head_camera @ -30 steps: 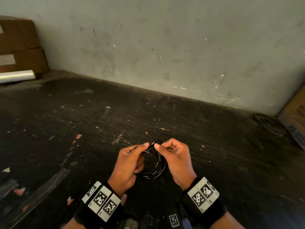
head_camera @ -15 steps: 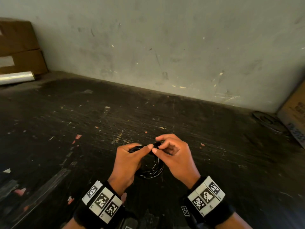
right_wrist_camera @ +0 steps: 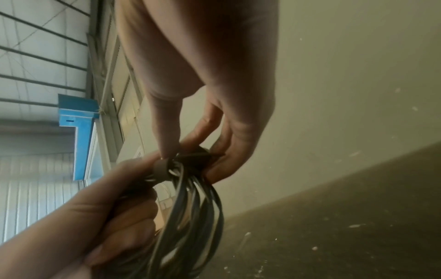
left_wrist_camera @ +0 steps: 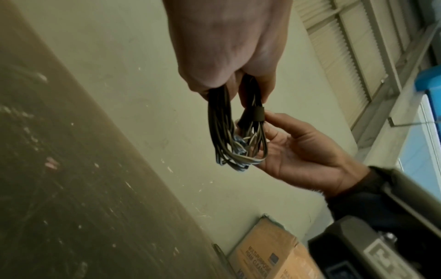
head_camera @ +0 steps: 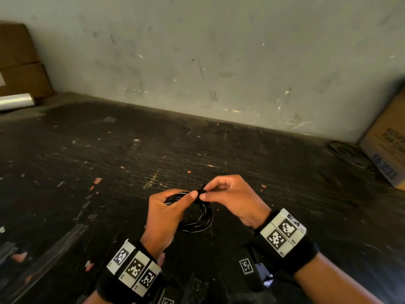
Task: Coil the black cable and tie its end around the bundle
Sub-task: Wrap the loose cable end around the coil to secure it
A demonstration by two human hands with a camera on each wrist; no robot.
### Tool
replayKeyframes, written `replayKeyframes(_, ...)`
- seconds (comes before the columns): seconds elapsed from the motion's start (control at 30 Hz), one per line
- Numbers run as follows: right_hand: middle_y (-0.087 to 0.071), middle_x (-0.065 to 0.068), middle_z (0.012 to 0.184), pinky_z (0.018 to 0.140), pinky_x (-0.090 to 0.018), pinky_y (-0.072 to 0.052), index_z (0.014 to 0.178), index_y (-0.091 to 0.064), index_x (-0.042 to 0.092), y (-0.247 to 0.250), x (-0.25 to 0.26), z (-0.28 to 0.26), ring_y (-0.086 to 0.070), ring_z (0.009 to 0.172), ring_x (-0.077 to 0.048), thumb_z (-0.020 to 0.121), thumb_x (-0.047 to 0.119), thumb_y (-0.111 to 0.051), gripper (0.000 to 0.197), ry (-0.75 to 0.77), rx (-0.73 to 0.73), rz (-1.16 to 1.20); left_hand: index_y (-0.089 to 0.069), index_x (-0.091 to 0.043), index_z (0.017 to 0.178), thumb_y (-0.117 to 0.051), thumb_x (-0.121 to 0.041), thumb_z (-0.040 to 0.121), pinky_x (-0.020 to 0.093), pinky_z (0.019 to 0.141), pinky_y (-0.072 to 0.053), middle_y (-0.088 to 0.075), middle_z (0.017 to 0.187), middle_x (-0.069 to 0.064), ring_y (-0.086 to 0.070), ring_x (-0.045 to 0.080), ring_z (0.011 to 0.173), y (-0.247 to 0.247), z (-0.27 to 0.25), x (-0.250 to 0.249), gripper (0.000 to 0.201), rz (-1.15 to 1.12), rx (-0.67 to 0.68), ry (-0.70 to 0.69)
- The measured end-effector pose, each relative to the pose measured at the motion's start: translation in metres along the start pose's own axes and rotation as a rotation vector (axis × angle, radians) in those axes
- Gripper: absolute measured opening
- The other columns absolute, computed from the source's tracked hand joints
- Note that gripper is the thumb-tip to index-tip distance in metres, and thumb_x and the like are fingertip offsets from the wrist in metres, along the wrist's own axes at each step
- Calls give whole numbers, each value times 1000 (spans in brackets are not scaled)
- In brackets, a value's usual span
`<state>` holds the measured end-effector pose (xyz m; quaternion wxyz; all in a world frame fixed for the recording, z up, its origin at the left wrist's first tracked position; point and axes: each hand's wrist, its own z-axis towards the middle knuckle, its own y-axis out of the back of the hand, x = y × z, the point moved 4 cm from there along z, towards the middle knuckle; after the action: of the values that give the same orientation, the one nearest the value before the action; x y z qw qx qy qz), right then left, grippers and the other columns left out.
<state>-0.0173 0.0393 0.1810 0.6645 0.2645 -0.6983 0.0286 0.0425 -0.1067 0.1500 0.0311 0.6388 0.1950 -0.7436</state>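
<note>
In front of me a scuffed dark table [head_camera: 109, 163] meets a scratched pale wall [head_camera: 219, 62]. Cardboard boxes [head_camera: 19, 62] sit far left, another box [head_camera: 388, 150] far right.

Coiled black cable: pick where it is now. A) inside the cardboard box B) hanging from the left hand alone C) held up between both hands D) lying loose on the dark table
C: the coiled black cable is gripped by the left hand while the right hand pinches its wrapped section.
</note>
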Motion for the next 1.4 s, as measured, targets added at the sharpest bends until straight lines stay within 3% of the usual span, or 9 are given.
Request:
replayKeyframes(0.2, -74, -13, 94, 79, -25, -56, 90, -69, 7, -2, 5, -7, -71, 90, -21, 75, 4, -75, 17, 31, -80, 94, -68, 4, 84, -62, 3, 83, 10, 38, -40, -67, 52, -3, -57, 2, 39, -3, -4, -6, 6, -127, -4, 11)
replayKeyframes(0.37, -73, -10, 93, 82, -32, -58, 97, -65, 12, -1, 8, -7, -71, 89, -21, 76, 3, -75, 25, 107, -82, 102, -66, 5, 83, -62, 2, 83, 11, 36, -38, -61, 45, -5, -52, 2, 35, -2, -5, -5, 5, -139, -28, 17)
replayKeyframes(0.5, -73, -2, 99, 81, -19, -55, 104, -70, 15, -2, 16, -12, -69, 91, -9, 82, 11, -69, 22, 250, 11, -120, -68, -4, 76, -69, -14, 78, 17, 35, -30, -53, 48, -1, -42, 5, 36, 3, -3, 4, 10, -140, -35, 105)
replayKeyframes(0.6, -72, 1, 94, 83, -24, -55, 98, -70, 16, -3, 19, -15, -67, 88, -7, 86, 15, -65, 13, 358, 9, -314, -65, -7, 71, -73, -22, 70, 19, 34, -26, -45, 45, -2, -36, 7, 35, 2, -2, 5, 17, -129, -11, 161)
replayKeyframes(0.73, -70, 4, 96, 80, -27, -55, 102, -67, 19, -8, 14, -19, -64, 88, -5, 91, 19, -58, 14, 446, -52, -481, -64, -7, 72, -71, -13, 80, 14, 32, -36, -54, 39, -5, -49, 3, 32, -2, -1, 3, 12, -106, -19, 244)
replayKeyframes(0.9, -71, 2, 95, 82, -29, -55, 99, -67, 20, -7, 13, -16, -66, 88, -6, 86, 23, -67, 14, 384, 24, -360, -61, -11, 63, -70, -15, 81, 14, 30, -29, -44, 36, -7, -38, 3, 28, 1, 2, 2, 20, -80, -17, 253)
replayKeyframes(1.1, -72, -13, 88, 81, -41, -55, 83, -69, 8, -3, 5, -12, -68, 83, -25, 79, 16, -74, 11, 281, 64, -160, -65, -16, 61, -72, -21, 80, 20, 34, -25, -43, 41, -6, -33, 7, 34, 1, 3, 1, 20, 4, 31, 296)
replayKeyframes(1.27, -71, -7, 81, 74, -29, -52, 83, -70, 6, 1, -4, -11, -64, 74, -16, 83, 14, -69, 7, 206, 95, -46, -65, -12, 65, -74, -21, 78, 17, 32, -26, -49, 37, -6, -37, 4, 32, 1, 4, 0, 18, 66, 26, 280)
replayKeyframes(1.4, -72, 0, 86, 76, -27, -56, 90, -70, 16, -7, -4, -16, -67, 79, -9, 87, 17, -66, 6, 386, 6, -354, -66, -11, 66, -73, -16, 79, 12, 32, -31, -54, 37, -7, -45, 0, 30, 1, 8, 0, 16, 142, 24, 227)
